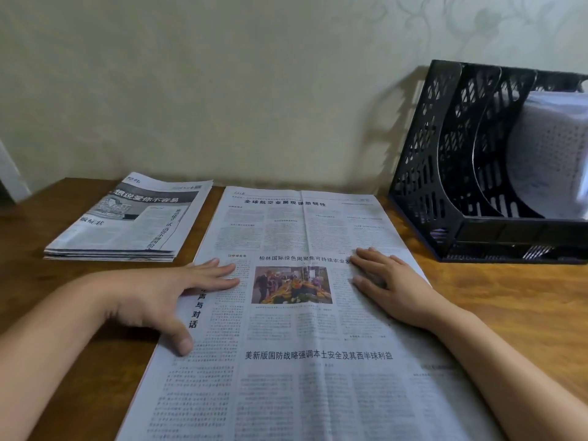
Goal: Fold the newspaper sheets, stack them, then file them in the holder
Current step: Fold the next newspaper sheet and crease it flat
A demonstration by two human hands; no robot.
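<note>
Newspaper (302, 313) flat on surface (509, 297), thin, limp, easily torn. Left hand (165, 297), right hand (391, 288) apart, palms pressing, gripping nothing. Best lifted by an edge.

Matt printed paper newspaper sheet (305, 313) on glossy wood table (509, 297); perforated black plastic holder (445, 173).

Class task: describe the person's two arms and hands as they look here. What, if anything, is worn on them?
Both forearms are bare, with no sleeve in view. The left hand and the right hand wear no gloves, and no ring, watch or bracelet shows. Fingernails look short and unpainted.
</note>
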